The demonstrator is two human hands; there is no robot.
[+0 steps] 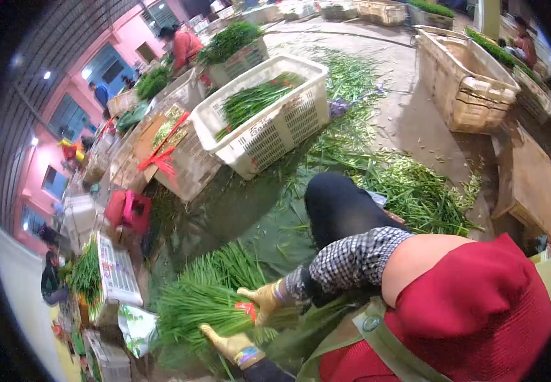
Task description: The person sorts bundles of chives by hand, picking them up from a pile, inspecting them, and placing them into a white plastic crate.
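Observation:
A bundle of long green chives lies low in front of me, bound with a red tie. My right hand, in a yellowish glove, grips it beside the tie, its thumb pointing along the leaves. Against the bundle's near side is my left hand, gloved too, with its thumb on the leaves. Its other fingers are partly hidden, and it seems to hold the bundle from below. More loose chives lie just beyond the bundle.
A white crate holds tied green bundles. Beside my knee is a heap of leaves and trimmings. A worn crate and a wooden box stand right. Left are a red container and a person in red.

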